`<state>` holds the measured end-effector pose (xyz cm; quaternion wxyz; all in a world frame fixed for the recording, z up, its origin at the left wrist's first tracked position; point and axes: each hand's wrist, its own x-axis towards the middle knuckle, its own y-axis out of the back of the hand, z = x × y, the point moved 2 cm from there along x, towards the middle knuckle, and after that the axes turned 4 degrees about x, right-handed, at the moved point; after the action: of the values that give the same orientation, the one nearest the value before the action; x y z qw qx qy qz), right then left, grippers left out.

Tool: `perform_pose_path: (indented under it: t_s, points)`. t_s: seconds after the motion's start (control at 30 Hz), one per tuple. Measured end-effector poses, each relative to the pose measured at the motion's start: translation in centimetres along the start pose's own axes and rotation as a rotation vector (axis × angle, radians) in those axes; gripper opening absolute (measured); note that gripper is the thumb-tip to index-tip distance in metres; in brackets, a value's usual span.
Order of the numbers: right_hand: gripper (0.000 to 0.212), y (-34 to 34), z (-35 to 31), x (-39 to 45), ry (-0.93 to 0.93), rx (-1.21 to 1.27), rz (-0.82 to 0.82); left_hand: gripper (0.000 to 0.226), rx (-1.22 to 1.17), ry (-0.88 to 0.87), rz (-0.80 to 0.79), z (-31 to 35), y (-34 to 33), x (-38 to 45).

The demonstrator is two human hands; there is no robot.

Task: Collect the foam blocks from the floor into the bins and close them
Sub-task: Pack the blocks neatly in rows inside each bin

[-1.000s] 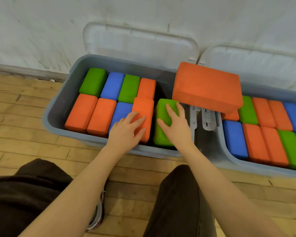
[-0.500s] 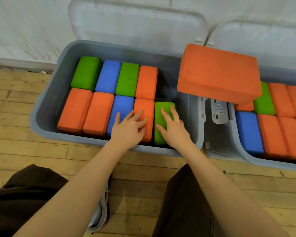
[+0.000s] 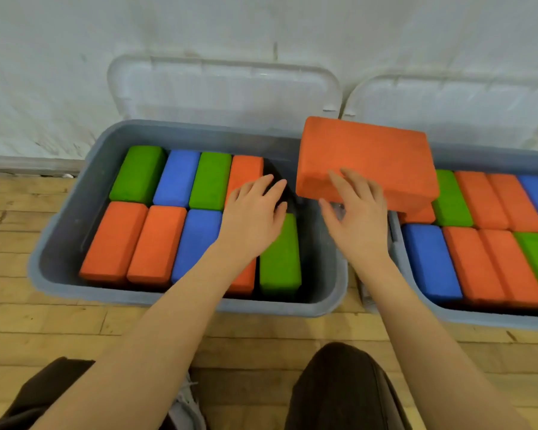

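Note:
Two grey bins stand side by side against the wall, lids tipped open behind them. The left bin point(image 3: 59, 243) holds two rows of orange, blue and green foam blocks set on edge, with a dark gap at its back right. A large orange block point(image 3: 367, 150) lies flat across the rims where the bins meet. My left hand point(image 3: 255, 218) hovers with spread fingers above the left bin's blocks, over that gap. My right hand point(image 3: 354, 218) is raised with straight fingers at the orange block's near edge, fingertips against it. A green block point(image 3: 280, 262) stands at the front right.
The right bin point(image 3: 416, 293) is packed with orange, blue and green blocks and runs off the frame's right edge. Wooden floor lies in front, with my knees in dark trousers at the bottom. A white wall rises right behind the lids point(image 3: 224, 88).
Both hands lifted off the orange and green blocks at the bin's front right. The left moved toward the back gap, the right went up to the large orange block.

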<state>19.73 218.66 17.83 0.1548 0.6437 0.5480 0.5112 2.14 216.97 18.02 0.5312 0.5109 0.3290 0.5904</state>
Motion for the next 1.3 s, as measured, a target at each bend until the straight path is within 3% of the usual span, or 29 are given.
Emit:
perform_pose_path:
  t_s: [0.17, 0.27, 0.4, 0.53, 0.73, 0.97, 1.1, 1.3]
  points:
    - [0.064, 0.1, 4.4, 1.4, -0.040, -0.176, -0.068, 0.068, -0.025, -0.006, -0.154, 1.7, -2.2, 3.7]
    - [0.064, -0.5, 5.9, 1.5, -0.047, -0.234, -0.062, 0.077, -0.176, -0.033, -0.191, 1.7, -3.7, 5.1]
    - [0.053, -1.4, 6.1, 1.5, -0.049, -0.241, 0.039, 0.069, -0.564, -0.014, -0.113, 2.4, -5.0, 5.8]
    - [0.048, -1.1, 5.8, 1.8, -0.002, -0.267, 0.110, 0.055, -0.726, 0.002, 0.034, 3.0, -4.1, 6.3]
    - [0.048, -0.1, 1.5, 3.7, 0.024, -0.097, 0.251, 0.050, -0.504, -0.093, 0.219, 1.9, 1.7, 6.7]
    - [0.048, 0.8, -4.1, 6.1, 0.074, 0.138, 0.307, 0.045, -0.281, -0.223, 0.361, -0.5, 8.1, 6.9]
    - [0.059, 0.2, -6.1, 6.3, 0.023, 0.391, 0.209, 0.042, -0.135, -0.303, 0.442, -1.5, 10.2, 6.6]
    - [0.061, -2.1, -6.9, 5.2, -0.009, 0.498, 0.059, 0.041, -0.002, -0.250, 0.484, -2.8, 8.6, 5.3]
